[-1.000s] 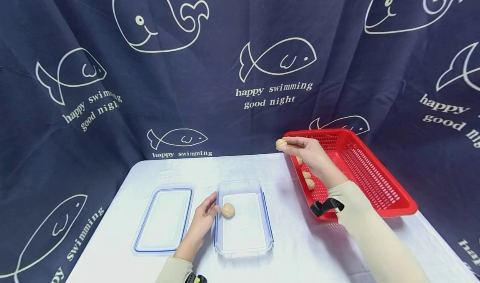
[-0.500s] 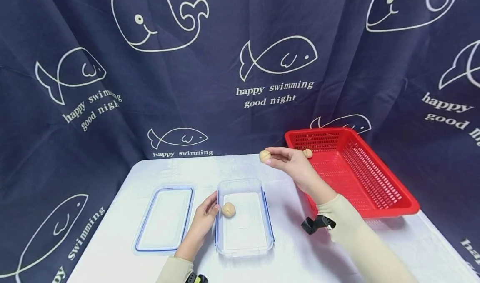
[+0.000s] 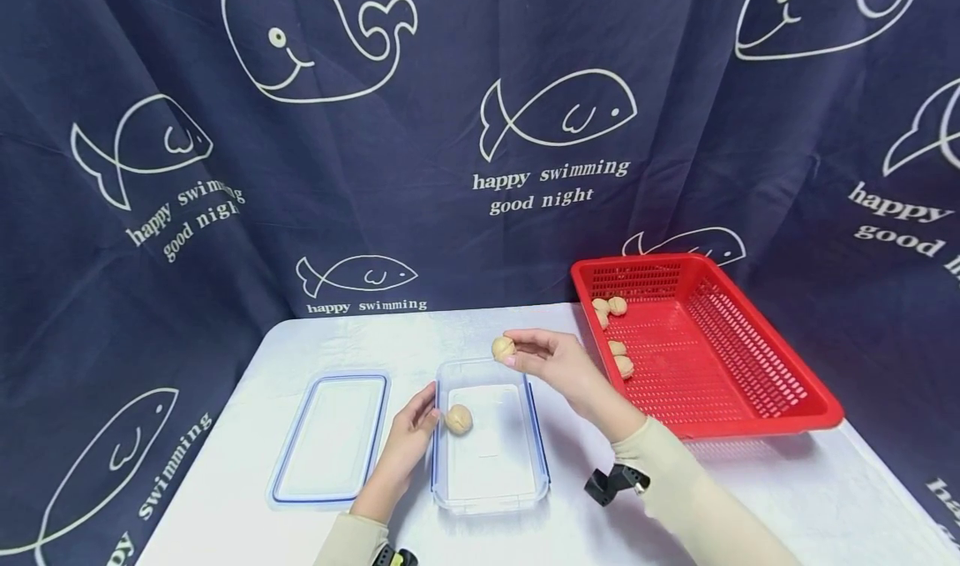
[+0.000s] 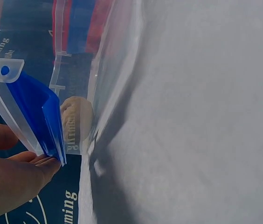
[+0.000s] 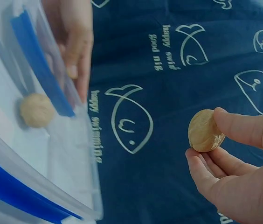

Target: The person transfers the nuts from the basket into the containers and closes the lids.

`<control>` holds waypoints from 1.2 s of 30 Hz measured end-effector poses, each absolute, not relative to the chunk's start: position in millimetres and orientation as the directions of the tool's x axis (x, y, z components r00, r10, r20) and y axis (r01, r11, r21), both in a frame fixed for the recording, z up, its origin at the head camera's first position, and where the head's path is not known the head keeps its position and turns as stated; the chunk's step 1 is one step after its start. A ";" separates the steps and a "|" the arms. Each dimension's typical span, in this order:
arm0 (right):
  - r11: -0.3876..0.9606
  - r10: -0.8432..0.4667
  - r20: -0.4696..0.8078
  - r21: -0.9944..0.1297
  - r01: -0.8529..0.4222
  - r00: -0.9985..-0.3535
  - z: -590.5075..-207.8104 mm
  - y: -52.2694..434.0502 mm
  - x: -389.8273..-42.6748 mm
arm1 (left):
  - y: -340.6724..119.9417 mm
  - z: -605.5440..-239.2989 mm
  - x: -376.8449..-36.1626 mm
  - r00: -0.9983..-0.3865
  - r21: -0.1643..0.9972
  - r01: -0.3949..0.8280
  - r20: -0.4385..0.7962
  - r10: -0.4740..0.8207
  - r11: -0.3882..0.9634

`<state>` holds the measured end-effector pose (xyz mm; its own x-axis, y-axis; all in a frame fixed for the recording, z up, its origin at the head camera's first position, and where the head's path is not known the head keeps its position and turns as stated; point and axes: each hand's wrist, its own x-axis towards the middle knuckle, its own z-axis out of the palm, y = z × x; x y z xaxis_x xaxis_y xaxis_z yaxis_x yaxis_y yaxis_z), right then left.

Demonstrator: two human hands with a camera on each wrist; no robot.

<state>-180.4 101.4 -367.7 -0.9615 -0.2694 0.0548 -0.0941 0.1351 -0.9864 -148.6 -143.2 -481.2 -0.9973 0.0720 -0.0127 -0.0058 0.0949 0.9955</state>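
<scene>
Walnut pinched above the clear container

Your right hand (image 3: 561, 368) pinches a walnut (image 3: 503, 348), flat side facing left, over the container's (image 3: 489, 499) far rim, wrist raised; your left hand (image 3: 408, 437) rests straight-fingered against its left wall.

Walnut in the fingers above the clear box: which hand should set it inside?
The right hand. It already pinches the walnut just over the clear box, while the left hand rests against the box's left wall.
</scene>
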 end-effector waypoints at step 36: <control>0.091 -0.374 0.020 -0.994 -0.058 -0.927 -450.3 47.8 -160.4 | -142.7 -482.2 -149.9 -0.997 0.996 0.006 0.000 0.076 0.085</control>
